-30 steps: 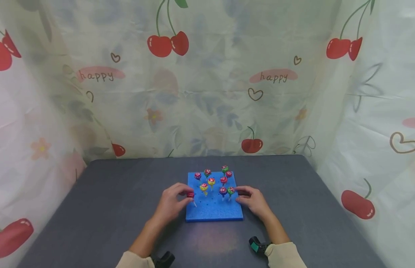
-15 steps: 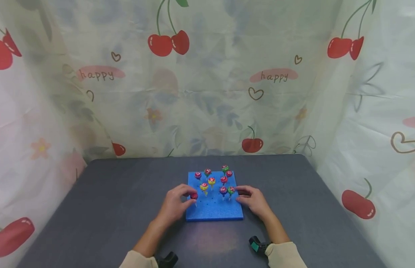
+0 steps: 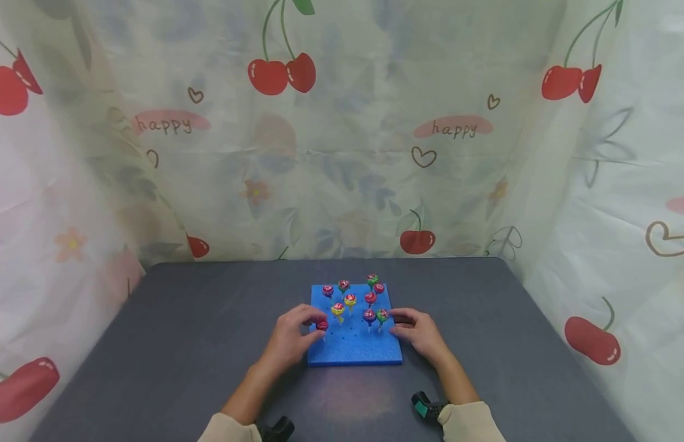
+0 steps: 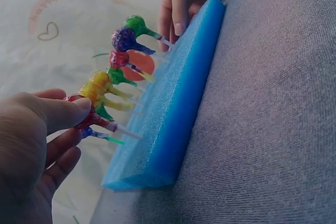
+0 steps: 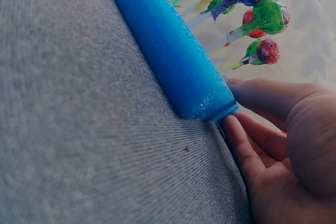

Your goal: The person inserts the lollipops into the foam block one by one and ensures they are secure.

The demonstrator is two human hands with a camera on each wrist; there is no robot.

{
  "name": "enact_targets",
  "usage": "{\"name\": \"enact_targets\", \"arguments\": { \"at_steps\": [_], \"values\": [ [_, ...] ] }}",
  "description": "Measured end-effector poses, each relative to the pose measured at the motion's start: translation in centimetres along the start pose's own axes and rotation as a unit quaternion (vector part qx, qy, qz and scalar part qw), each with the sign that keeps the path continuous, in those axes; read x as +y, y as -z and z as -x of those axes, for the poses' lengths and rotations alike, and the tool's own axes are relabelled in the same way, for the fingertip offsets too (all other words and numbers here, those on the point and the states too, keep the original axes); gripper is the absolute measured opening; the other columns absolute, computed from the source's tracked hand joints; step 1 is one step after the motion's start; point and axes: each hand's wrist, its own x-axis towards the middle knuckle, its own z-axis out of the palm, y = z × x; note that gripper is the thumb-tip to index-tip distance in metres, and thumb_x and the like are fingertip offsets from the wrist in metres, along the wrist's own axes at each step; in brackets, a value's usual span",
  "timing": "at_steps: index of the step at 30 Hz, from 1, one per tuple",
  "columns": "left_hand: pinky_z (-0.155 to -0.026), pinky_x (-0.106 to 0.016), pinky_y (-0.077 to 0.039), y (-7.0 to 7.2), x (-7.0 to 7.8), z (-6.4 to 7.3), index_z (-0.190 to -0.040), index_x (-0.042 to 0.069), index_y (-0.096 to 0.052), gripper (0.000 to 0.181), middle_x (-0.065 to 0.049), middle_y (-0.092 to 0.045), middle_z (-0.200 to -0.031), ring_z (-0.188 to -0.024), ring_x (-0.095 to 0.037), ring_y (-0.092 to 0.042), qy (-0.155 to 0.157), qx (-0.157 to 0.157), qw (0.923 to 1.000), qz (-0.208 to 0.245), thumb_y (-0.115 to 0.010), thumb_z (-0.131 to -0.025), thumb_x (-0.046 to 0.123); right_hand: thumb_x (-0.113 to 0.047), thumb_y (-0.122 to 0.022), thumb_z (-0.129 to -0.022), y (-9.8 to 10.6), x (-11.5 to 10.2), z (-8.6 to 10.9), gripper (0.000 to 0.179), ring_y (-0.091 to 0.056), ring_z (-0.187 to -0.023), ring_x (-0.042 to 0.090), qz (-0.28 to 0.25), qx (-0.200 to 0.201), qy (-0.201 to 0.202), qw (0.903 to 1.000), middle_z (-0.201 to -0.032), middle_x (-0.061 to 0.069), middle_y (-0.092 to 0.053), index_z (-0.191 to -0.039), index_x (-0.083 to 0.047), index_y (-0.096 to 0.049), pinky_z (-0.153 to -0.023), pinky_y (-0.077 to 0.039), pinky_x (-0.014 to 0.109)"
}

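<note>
Near the left edge of a blue foam board, my left hand pinches the head of a red-wrapped lollipop between thumb and fingers. Its white stick points down, with the lower end at the board's top surface in the left wrist view. My right hand rests its extended fingertips against the board's right edge, at the corner in the right wrist view. Several lollipops stand in the board: a purple one and a green one near the right hand, a yellow one close to the left fingers.
Small holes dot the board's front half. The board lies on a dark grey cloth-covered table. A cherry-patterned curtain hangs behind and on both sides. Black devices, such as the right wrist camera, sit at both wrists.
My left hand has moved slightly right with the red lollipop, further over the board. The lollipop's stick, tilted before, now stands nearly upright. My right hand stays at the board's edge.
</note>
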Motion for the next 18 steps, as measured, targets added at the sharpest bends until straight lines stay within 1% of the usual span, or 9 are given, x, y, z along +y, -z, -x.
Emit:
{"name": "enact_targets", "arguments": {
  "at_steps": [6, 10, 15, 18],
  "values": [
    [-0.079, -0.039, -0.056, 0.0, -0.1, -0.1, -0.109, 0.014, -0.071, 0.032, 0.004, -0.063, -0.11, -0.095, -0.015, -0.061, -0.01, 0.007, 0.9999, -0.007, -0.082, -0.079, 0.008, -0.007, -0.074, -0.086, 0.1, 0.2, -0.2, 0.035, -0.065, -0.103, 0.025, 0.002, 0.003, -0.002, 1.0, -0.116, 0.008, -0.065, -0.12, -0.011, -0.067, -0.09, -0.052, 0.041],
    [-0.08, -0.039, -0.056, 0.1, -0.3, 0.1, -0.11, 0.013, -0.071, 0.033, 0.002, -0.062, -0.115, -0.101, -0.017, -0.06, -0.019, 0.01, 0.9997, -0.007, -0.082, -0.079, 0.01, -0.007, -0.074, -0.086, 0.1, 0.3, -0.2, 0.034, -0.065, -0.103, 0.024, 0.002, 0.005, -0.002, 1.0, -0.115, 0.007, -0.065, -0.12, -0.011, -0.067, -0.089, -0.052, 0.041],
    [-0.084, -0.035, -0.054, 0.7, -0.7, 0.6, -0.109, 0.018, -0.072, 0.031, 0.004, -0.061, -0.119, -0.111, -0.016, -0.057, -0.01, 0.019, 0.9993, -0.029, -0.082, -0.079, 0.014, -0.008, -0.073, -0.087, 0.1, 0.4, -0.2, 0.033, -0.064, -0.104, 0.024, 0.001, 0.004, -0.001, 1.0, -0.116, 0.007, -0.065, -0.119, -0.011, -0.067, -0.089, -0.052, 0.041],
    [-0.089, -0.038, -0.052, 1.2, -0.9, 0.9, -0.108, 0.02, -0.072, 0.033, 0.004, -0.061, -0.12, -0.114, -0.017, -0.056, -0.007, 0.027, 0.9984, -0.05, -0.083, -0.078, 0.015, -0.008, -0.073, -0.087, 0.2, 0.5, -0.2, 0.033, -0.064, -0.104, 0.024, 0.0, 0.006, 0.001, 1.0, -0.116, 0.007, -0.065, -0.119, -0.011, -0.067, -0.089, -0.052, 0.04]
  ]
}}
